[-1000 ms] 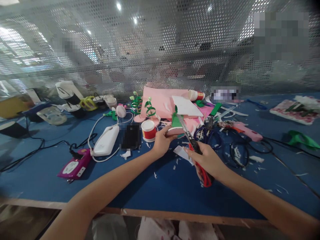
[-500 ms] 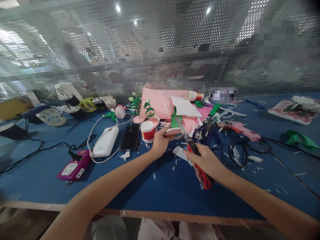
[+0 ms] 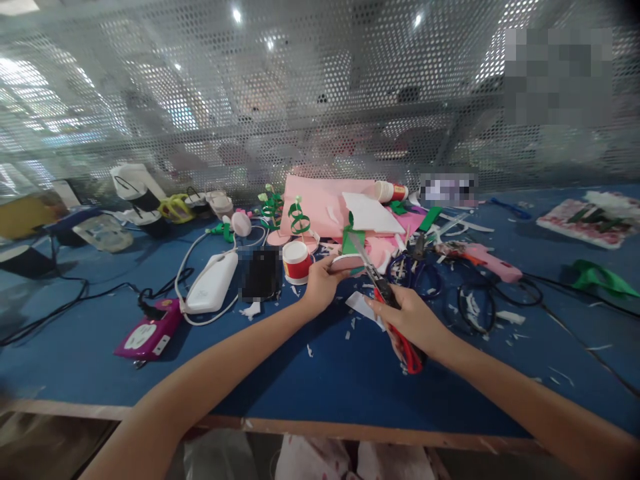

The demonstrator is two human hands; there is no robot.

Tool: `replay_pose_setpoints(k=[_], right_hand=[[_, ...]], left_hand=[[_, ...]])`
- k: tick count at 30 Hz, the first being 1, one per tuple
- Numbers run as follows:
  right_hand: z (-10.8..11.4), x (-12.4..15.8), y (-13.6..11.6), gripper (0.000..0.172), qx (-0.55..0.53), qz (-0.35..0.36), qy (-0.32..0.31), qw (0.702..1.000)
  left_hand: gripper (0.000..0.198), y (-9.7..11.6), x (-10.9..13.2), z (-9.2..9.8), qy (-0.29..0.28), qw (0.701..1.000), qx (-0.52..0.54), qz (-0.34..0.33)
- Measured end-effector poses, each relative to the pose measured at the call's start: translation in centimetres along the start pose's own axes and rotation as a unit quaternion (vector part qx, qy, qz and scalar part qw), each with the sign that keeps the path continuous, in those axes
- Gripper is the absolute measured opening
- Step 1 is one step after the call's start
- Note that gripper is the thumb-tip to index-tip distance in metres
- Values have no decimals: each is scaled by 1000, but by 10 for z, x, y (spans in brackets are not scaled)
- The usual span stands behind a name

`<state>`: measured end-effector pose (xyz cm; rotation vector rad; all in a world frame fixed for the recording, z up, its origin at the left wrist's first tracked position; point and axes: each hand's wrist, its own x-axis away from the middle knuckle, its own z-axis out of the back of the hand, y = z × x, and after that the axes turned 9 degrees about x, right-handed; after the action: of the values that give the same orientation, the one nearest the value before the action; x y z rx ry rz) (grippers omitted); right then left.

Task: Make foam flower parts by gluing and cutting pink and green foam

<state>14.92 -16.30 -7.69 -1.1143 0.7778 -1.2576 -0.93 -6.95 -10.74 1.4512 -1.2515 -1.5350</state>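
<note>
Blue worktop (image 3: pixel 325 373) strewn with paper scraps runs up to a perforated metal screen. The left hand (image 3: pixel 323 283) pinches a pink foam piece (image 3: pixel 347 262) by its near edge. The right hand (image 3: pixel 413 320) is clamped on red-handled scissors (image 3: pixel 375 277), whose blades meet that piece. A cup (image 3: pixel 297 261) stands just left of the left hand, and a pink sheet (image 3: pixel 315 200) lies beyond both hands.

A craft workshop: blue workbench (image 3: pixel 310 380) (scrap-strewn), perforated metal screen (image 3: pixel 320 100), glue gun (image 3: pixel 487 260).
</note>
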Motion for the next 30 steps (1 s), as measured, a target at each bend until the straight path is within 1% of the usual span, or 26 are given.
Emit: replay_pose_setpoints(k=[3, 7, 9, 11, 16, 20, 23, 25, 30], right_hand=[[-1, 1, 0, 24, -2, -2, -5, 1000], [-1, 2, -1, 23, -5, -3, -5, 1000], [-1, 2, -2, 23, -8, -6, -4, 1000], [0, 1, -2, 23, -11, -8, -7, 1000], [-2, 2, -2, 25, -3, -10, -19, 1000], [-4, 0, -1, 26, -2, -12, -31, 999], [-4, 0, 0, 25, -6, -4, -17, 1000], [-3, 0, -1, 26, -13, 0, 5, 1000], [1, -2, -3, 29, -68, -14, 39, 997]], left_hand=[[28, 0, 0, 0, 7, 1000, -7, -6], [20, 5, 3, 0, -43, 996, -59, -41], [18, 5, 3, 0, -54, 994, -81, -51], [19, 4, 3, 1, -45, 995, -82, -46], [31, -4, -1, 2, 1, 999, -47, -13], [37, -6, -3, 2, 35, 997, -59, -19], [37, -1, -3, 1, 39, 997, -61, -23], [35, 2, -2, 0, 36, 997, -61, -20], [31, 6, 0, -1, 37, 995, -92, -21]])
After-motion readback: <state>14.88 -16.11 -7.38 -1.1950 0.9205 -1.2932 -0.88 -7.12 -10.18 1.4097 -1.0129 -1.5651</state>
